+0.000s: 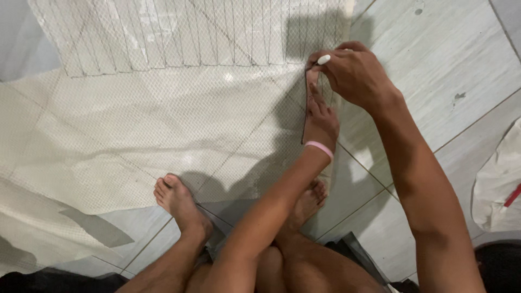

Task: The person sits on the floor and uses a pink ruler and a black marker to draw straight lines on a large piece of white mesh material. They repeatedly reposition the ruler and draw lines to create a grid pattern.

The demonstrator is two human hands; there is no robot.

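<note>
Tiled floor (434,70) open rightward; right hand (355,73) fingers grip marker (323,59) at mesh (163,119) edge; left hand (320,116) flat, released.

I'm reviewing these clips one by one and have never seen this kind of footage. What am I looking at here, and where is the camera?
There is no machine: one camera worn on a person's head looks down at their own arms, knees and bare feet. They crouch on a grey tiled floor with a sheet of white mesh fabric spread over it, already ruled with dark lines. The left hand, with a pink wristband, presses flat on the mesh along a line. The right hand holds a white marker, tip at the mesh.
</note>
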